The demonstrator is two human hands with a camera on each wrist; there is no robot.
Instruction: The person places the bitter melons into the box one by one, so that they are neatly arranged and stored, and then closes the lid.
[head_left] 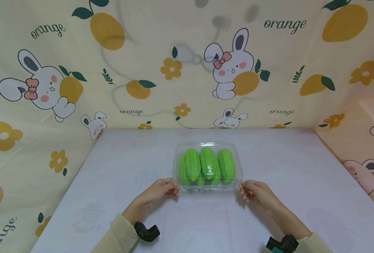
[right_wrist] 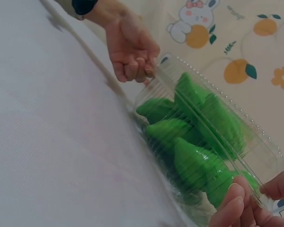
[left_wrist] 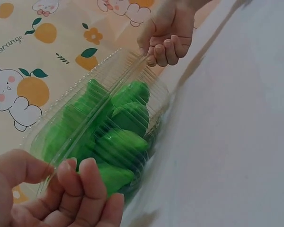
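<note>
A clear plastic clamshell box (head_left: 207,188) with its lid down stands on the white table, several bright green ridged vegetables (head_left: 208,162) stacked inside; they look like bitter melons or small cucumbers. At the box's near left corner, my left hand (head_left: 158,192) pinches the rim between thumb and forefinger. My right hand (head_left: 261,194) pinches the rim at the near right corner in the same way. Both wrist views show the rim seam (left_wrist: 97,116) running between the two hands, the other fingers loosely curled below it.
The white table (head_left: 126,165) spreads around the box. A cream cloth (head_left: 161,42) printed with rabbits and oranges hangs behind and at the sides. Each wrist carries a black camera (head_left: 146,232) below a beige sleeve (head_left: 118,233).
</note>
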